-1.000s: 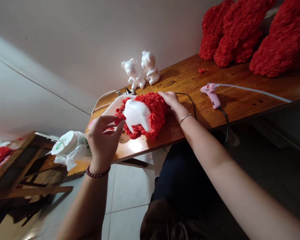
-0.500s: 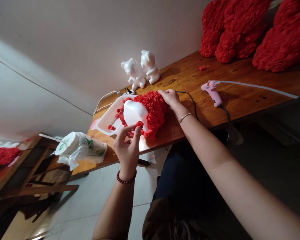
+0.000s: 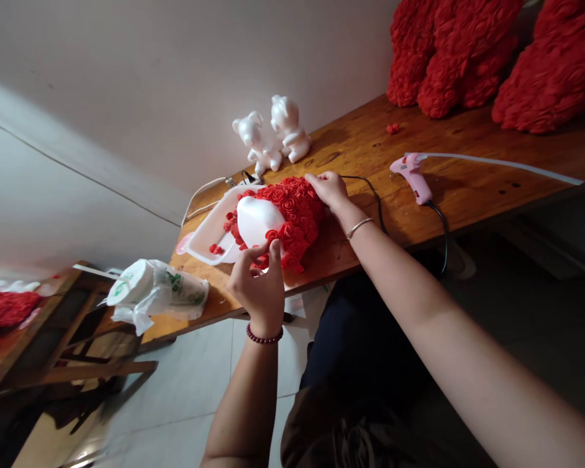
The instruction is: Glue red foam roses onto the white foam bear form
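Observation:
A white foam figure (image 3: 257,220), partly covered with red artificial roses (image 3: 296,207), lies at the front of the wooden table. My left hand (image 3: 259,289) pinches a small red artificial rose (image 3: 273,236) between thumb and forefinger, at the border of the bare white part and the rose cover. My right hand (image 3: 329,190) grips the figure's rose-covered far side; some of its fingertips are hidden. Behind the figure, a translucent plastic tray (image 3: 201,255) holds several loose red roses.
A pink glue gun (image 3: 413,177) with a long glue stick lies right, its cable passing over the table edge. Two white bear figures (image 3: 258,140) stand by the wall. Big red rose bears (image 3: 461,58) sit back right. A bagged cup (image 3: 158,289) lies tilted at left.
My left hand has moved slightly right, bringing the rose against the figure beside the attached roses. My right hand keeps its grip on the figure.

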`<state>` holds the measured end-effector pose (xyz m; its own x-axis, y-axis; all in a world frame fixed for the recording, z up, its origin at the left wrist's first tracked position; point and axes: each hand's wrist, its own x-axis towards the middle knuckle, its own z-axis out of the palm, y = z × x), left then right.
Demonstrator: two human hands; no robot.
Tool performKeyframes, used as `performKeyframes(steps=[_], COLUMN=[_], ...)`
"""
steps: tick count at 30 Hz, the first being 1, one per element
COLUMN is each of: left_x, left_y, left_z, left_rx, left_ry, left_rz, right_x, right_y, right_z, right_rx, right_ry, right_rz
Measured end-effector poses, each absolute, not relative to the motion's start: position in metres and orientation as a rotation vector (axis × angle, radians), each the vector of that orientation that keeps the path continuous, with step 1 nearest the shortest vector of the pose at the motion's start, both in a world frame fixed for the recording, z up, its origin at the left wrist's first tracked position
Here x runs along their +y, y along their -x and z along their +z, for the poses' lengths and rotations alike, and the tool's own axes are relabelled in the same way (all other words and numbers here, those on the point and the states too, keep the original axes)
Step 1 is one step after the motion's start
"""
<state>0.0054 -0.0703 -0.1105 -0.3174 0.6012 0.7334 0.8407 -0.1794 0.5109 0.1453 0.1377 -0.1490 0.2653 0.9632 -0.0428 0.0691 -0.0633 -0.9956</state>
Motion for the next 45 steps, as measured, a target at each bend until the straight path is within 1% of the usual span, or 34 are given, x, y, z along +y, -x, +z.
performKeyframes(steps=[6, 13, 18, 24, 31, 35, 38, 40, 45], left_x=[-0.069, -0.068, -0.066, -0.078, -0.097, -0.098, -0.090, -0.084, -0.071], left_y=[-0.006, -0.003, -0.004, 0.001, 0.032, 0.051, 0.060, 0.062, 0.052], left_z=[-0.110, -0.110, -0.112, -0.096, -0.085, -0.080, -0.077, -0.076, -0.076], left_rx=[-1.865, -1.854, -1.793, -1.718, -1.787, -1.768, -1.787, -1.806, -1.874], left_ry=[1.689, 1.716, 1.651, 1.552, 1.521, 1.556, 1.717, 1.900, 2.203], left_rz=[-1.398, -1.387, -1.555, -1.853, -2.012, -2.077, -2.110, -2.067, -1.630], right_x=[0.138, 0.138, 0.139, 0.145, 0.137, 0.121, 0.115, 0.116, 0.125], right_y=[-0.145, -0.145, -0.146, -0.144, -0.140, -0.141, -0.142, -0.142, -0.140], right_z=[-0.151, -0.150, -0.150, -0.158, -0.154, -0.144, -0.140, -0.140, -0.141], right_rx=[-1.041, -1.044, -1.045, -0.997, -0.887, -0.964, -1.061, -1.126, -1.199], right_ry=[1.400, 1.419, 1.422, 1.335, 1.036, 0.827, 0.739, 0.740, 0.765], right_rz=[1.011, 1.006, 1.026, 1.076, 1.370, 1.393, 1.386, 1.384, 1.358])
